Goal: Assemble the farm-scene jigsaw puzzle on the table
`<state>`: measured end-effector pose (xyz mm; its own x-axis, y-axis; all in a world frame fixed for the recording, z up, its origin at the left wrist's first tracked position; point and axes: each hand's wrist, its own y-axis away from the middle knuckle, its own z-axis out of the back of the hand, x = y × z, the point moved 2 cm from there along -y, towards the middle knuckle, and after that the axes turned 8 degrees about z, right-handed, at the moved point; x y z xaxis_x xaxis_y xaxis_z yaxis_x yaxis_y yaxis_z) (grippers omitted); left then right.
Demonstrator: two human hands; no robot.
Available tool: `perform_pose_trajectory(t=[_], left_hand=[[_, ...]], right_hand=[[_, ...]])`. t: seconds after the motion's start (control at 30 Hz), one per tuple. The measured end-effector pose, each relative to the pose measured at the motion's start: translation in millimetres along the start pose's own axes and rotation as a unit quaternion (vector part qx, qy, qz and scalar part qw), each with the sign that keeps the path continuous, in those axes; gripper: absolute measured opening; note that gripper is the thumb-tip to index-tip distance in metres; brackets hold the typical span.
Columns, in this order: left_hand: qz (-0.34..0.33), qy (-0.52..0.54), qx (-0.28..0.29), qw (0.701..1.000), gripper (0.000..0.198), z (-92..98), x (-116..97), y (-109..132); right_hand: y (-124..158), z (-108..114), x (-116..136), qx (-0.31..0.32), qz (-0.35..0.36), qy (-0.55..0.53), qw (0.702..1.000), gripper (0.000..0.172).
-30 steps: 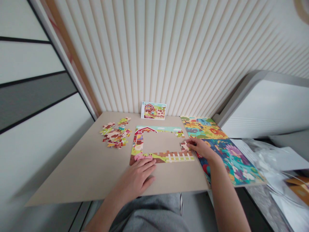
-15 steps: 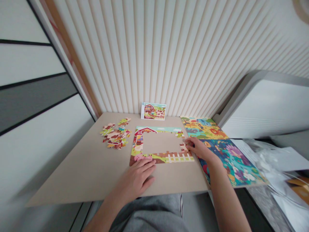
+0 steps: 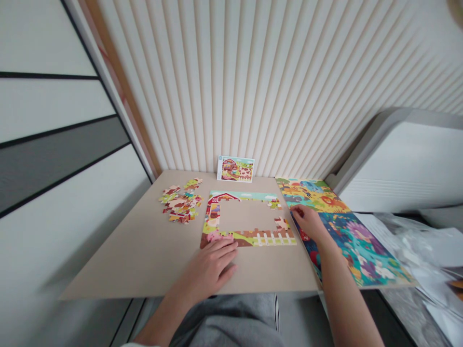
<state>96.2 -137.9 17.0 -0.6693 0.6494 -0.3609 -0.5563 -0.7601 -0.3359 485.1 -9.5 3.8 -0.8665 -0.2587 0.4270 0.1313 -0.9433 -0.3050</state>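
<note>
A farm jigsaw frame (image 3: 249,237) lies on the beige board (image 3: 144,255), its border joined and its middle bare. My left hand (image 3: 213,266) rests flat, fingers stretched, at the frame's lower left corner. My right hand (image 3: 308,221) lies at the frame's right edge, fingers bent down onto the neighbouring colourful puzzle; nothing shows in them. A cow-patterned piece (image 3: 281,223) sits in the frame's right side, just left of that hand. Loose pieces (image 3: 182,203) lie heaped at the left.
A small reference picture (image 3: 236,168) leans against the ribbed wall. A finished colourful animal puzzle (image 3: 347,236) lies to the right. A white appliance (image 3: 405,164) and clear plastic wrapping (image 3: 415,250) sit further right. My grey-trousered lap is below the board's front edge.
My right hand has let go of the cow-patterned piece at the frame's right side and drawn slightly right. The left hand stays put. The view shifted a little.
</note>
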Motion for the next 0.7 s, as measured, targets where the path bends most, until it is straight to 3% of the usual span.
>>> perform_pose_trajectory(t=[0.17,0.7], left_hand=[[-0.006,0.010,-0.005,1.000,0.032,0.1,-2,2],[0.007,0.019,0.001,1.000,0.023,0.5,-4,3]], right_hand=[[1,-6,0,0.028,0.002,0.031,0.999,0.027],[-2,-17,-6,0.017,-0.009,0.038,0.999,0.028]])
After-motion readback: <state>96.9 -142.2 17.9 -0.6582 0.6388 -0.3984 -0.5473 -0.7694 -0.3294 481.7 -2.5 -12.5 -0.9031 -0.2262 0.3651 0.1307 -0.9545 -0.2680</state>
